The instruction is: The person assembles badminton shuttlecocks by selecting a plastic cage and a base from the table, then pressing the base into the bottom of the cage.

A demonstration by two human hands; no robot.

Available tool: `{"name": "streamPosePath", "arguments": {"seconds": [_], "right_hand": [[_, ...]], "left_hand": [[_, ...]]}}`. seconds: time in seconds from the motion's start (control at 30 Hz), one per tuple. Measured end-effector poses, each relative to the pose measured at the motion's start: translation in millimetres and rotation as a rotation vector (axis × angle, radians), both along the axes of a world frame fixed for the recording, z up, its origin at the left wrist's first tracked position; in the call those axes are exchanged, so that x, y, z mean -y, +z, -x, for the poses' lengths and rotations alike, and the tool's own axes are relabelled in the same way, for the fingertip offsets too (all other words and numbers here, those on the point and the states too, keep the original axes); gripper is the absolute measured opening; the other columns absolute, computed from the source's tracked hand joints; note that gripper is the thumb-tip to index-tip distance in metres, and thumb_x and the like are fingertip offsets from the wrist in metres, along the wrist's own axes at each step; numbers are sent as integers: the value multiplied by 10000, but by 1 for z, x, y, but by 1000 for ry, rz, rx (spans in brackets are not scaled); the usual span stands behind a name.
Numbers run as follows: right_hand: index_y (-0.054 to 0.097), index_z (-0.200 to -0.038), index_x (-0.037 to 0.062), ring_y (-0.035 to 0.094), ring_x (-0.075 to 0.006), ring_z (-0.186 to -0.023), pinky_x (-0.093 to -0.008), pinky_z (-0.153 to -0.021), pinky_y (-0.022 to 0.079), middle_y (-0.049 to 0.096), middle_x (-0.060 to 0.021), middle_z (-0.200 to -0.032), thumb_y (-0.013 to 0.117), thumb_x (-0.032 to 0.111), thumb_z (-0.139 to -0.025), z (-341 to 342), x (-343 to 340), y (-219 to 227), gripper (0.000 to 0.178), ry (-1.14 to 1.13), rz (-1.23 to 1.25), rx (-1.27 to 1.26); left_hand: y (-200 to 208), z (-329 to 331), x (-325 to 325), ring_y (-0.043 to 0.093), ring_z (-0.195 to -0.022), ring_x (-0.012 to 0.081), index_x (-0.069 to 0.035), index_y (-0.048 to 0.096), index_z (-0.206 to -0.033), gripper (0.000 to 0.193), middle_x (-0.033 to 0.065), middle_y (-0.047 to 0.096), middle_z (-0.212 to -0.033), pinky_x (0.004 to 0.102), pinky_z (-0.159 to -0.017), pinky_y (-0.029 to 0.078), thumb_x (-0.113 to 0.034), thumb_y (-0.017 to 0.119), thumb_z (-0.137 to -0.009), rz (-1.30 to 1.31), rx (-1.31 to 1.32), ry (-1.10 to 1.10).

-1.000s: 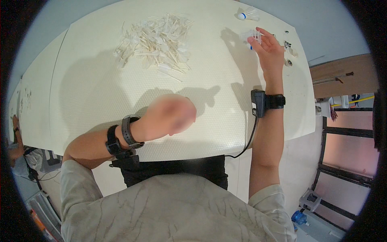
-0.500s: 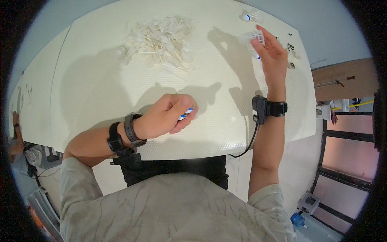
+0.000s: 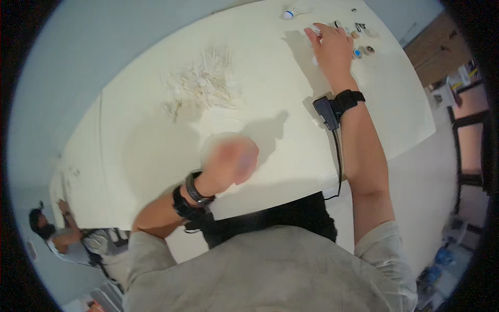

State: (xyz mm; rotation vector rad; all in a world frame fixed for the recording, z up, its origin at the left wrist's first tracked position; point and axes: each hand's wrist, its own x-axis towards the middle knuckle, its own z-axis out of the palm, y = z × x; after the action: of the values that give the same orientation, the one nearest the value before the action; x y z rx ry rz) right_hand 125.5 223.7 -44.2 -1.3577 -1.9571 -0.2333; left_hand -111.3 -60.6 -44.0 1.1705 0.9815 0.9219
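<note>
At the table's near middle my left hand (image 3: 230, 160) is closed like a fist and smeared by motion. A bluish patch shows at its fingers, where the earlier view shows blue-banded white shuttlecock heads. My right hand (image 3: 335, 54) reaches to the far right of the table, thumb and fingers around a white plastic shuttlecock skirt (image 3: 315, 29), mostly covered by the hand. A white rounded piece (image 3: 315, 61) peeks out below that hand. Farther back lies a shuttlecock (image 3: 288, 15) with a blue band. Loose white feathers (image 3: 205, 86) form a pile beyond my left hand.
Beside my right hand lie small parts: a blue round piece (image 3: 357, 53), a dark ring (image 3: 370, 50) and a black metal clip-like item (image 3: 360, 27). A cable (image 3: 339, 161) runs from my right wrist over the table edge. Another person (image 3: 67, 236) sits at the far left.
The view has turned and shifted. My right hand has moved farther out with the skirt, toward the small parts. My left hand stays closed, now blurred.
</note>
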Motion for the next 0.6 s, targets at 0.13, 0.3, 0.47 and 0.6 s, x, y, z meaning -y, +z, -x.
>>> {"name": "streamPosePath", "arguments": {"seconds": [0.13,0.3,0.47,0.6], "right_hand": [[721,-1178,86,613,-283,-1105,-476,-939,438,724,-93,-1111,604,426,-1000,-6,-5,-7,400,-153,-210,-44],[721,-1148,74,598,-279,-1170,-466,-941,472,719,-97,-1113,608,430,-992,-26,5,9,404,-181,-45,-137],[739,-1107,76,688,-287,-1051,-447,-839,557,726,-107,-1089,716,469,-898,-27,33,27,445,-106,443,-124],[746,-1101,67,718,-314,-984,-444,-824,571,741,-130,-1068,765,452,-857,-30,35,26,455,-30,438,-106]], "left_hand": [[7,-7,4,428,-464,70,-41,556,-923,658,-11,511,-571,237,-442,351,-639,314,-1051,-82,-115,-5],[18,-11,8,431,-550,61,-25,563,-847,404,-4,507,-576,229,-531,353,-268,375,-1109,-95,-212,10],[27,-5,-17,400,-468,58,-87,561,-879,597,-31,482,-574,245,-430,327,-604,336,-1077,-114,-415,10],[69,-13,-93,375,-463,89,-136,545,-832,631,-43,424,-581,262,-446,328,-680,313,-1049,-34,-298,303]]}}
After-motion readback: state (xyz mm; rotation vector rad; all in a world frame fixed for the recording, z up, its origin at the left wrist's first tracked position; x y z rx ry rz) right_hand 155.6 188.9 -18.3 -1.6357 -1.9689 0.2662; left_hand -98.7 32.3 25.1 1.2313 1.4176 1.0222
